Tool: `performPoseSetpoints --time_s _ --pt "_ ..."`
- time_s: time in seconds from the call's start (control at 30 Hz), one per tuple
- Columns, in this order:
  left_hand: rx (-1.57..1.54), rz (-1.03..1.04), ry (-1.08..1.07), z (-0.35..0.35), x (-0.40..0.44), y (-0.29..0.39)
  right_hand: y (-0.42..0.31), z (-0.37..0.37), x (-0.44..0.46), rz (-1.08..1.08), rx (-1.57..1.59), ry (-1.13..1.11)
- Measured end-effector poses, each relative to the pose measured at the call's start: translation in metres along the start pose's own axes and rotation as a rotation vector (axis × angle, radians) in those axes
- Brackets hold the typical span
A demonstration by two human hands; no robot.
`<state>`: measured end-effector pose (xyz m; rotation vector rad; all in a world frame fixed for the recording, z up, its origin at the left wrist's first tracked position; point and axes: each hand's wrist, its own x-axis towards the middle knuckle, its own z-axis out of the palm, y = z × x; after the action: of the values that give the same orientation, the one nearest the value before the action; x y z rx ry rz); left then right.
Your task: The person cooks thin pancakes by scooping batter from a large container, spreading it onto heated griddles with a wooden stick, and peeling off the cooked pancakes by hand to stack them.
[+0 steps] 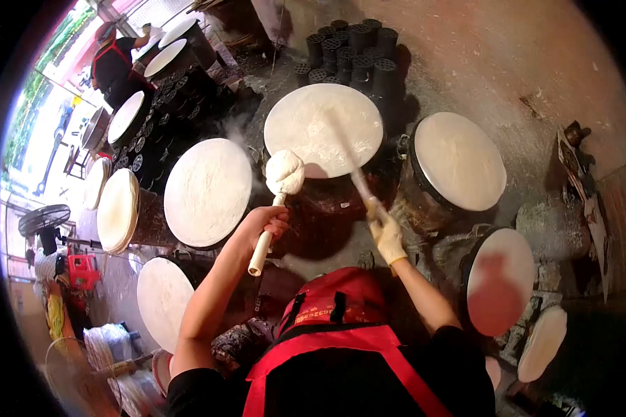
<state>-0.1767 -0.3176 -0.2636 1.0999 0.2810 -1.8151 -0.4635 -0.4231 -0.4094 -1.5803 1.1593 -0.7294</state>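
Note:
My bare left hand (pixel 266 224) is wrapped round a light hollow handle (pixel 260 254), which looks like bamboo. At its upper end sits a rounded lump of pale dough (pixel 285 172), near the lower left rim of the central griddle (pixel 285 104), which is coated in a pale, floury layer. My right hand (pixel 388 236), in a pale work glove, closes on a long stick-like tool (pixel 358 177). Its shaft reaches up over the central griddle. Motion smears its far end, so I cannot tell its shape or whether it touches the surface.
More round pale-topped griddles surround me, including one at left (pixel 209 191) and one at right (pixel 460 161). Black perforated coal briquettes (pixel 362 69) stand stacked behind. A co-worker (pixel 115 62) stands far left. A fan (pixel 44 221) and a red crate (pixel 83 271) are lower left.

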Motion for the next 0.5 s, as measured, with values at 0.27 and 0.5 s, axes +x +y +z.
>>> performPoseSetpoints --time_s 0.27,0.5 --pt "0.415 0.113 -0.094 -0.042 0.012 -0.001 0.006 0.029 -0.127 -0.162 -0.559 0.080" --pt "0.381 -0.137 -0.259 0.020 -0.033 -0.020 0.007 -0.066 -0.185 0.363 -0.668 0.565"
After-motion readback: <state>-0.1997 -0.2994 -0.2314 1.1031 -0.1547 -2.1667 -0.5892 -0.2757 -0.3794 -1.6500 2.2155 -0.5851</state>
